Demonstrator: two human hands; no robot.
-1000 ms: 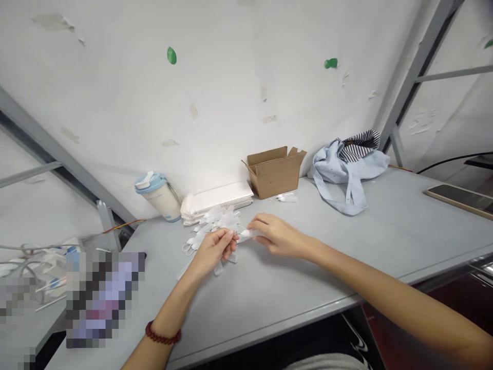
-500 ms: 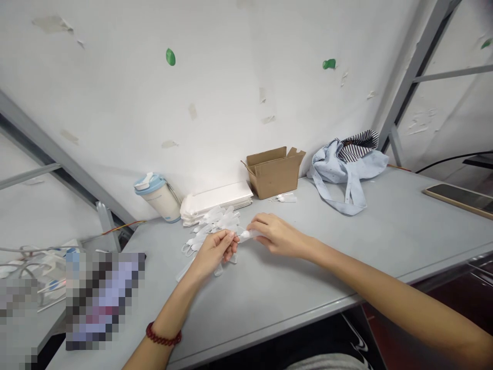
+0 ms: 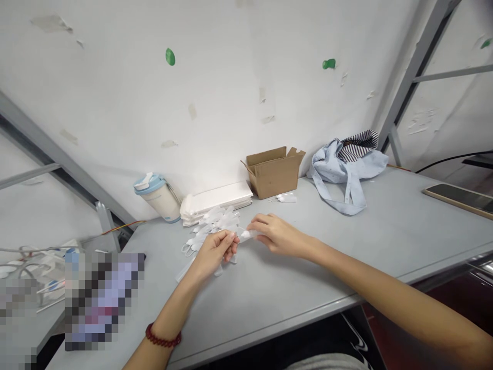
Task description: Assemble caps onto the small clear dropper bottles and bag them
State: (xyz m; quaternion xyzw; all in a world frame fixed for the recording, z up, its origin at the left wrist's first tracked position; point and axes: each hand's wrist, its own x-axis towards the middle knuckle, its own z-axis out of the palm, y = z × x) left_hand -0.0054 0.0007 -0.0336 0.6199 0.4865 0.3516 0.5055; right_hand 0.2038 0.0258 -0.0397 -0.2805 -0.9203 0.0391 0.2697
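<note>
Between the fingers of my right hand (image 3: 273, 234) is a small translucent plastic bottle (image 3: 246, 234) with a white tip, which points left toward my other hand. My left hand (image 3: 217, 249) is pinched closed right at that tip; what its fingers grip is too small to make out. Both hands are just above the table and almost meet. Behind and beneath my left hand lies a loose pile of similar translucent bottles (image 3: 221, 218), some with white looped pieces. Part of the pile is hidden by the hand.
Against the wall stand a blue-lidded cup (image 3: 157, 198), a stack of white packets (image 3: 217, 200) and an open cardboard box (image 3: 277, 174). More translucent pieces (image 3: 287, 197) lie before the box. A light blue bag (image 3: 339, 174) and a phone (image 3: 462, 198) are on the right. The grey table (image 3: 308, 293) has a raised front edge.
</note>
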